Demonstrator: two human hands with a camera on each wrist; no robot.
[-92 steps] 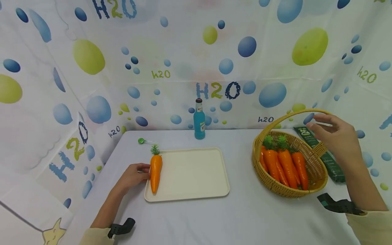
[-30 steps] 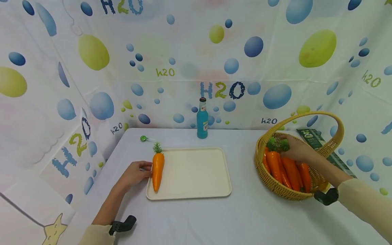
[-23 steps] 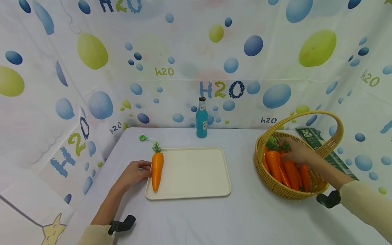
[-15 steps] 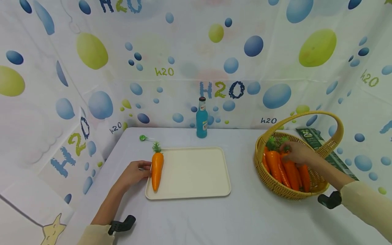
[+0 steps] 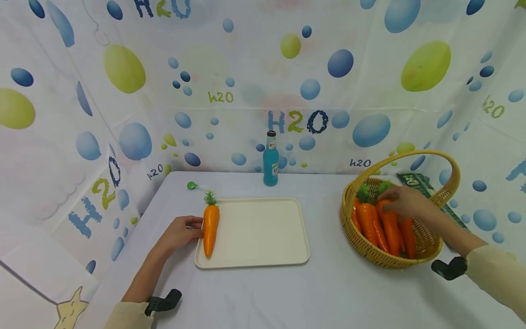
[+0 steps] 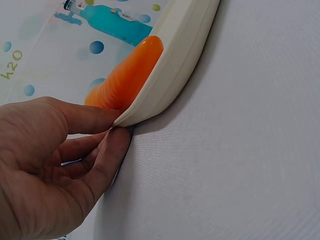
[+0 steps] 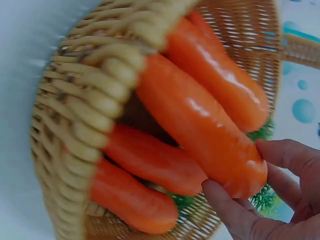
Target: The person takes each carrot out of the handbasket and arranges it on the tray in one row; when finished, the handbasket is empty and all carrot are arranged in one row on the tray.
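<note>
Carrots [image 5: 367,221] with leafy green tops lie in a wicker basket [image 5: 348,230] at the right of the head view, on a white cloth [image 5: 328,297]. The person's right hand [image 5: 404,203] reaches under the raised handle to the upper end of a gripped carrot [image 5: 391,230] in the basket. On the left, a lone carrot [image 5: 211,230] lies along one end of a cream tray [image 5: 263,233], beside the left hand [image 5: 182,233]. A blue bottle [image 5: 270,165] stands beyond the tray.

Left wrist view: the left hand's fingertips nearly meet, pinching the tray's rim just beside the lone carrot.

Right wrist view: thumb and fingers stand apart by one carrot's thickness, holding the gripped carrot's rounded end from both sides.
</note>
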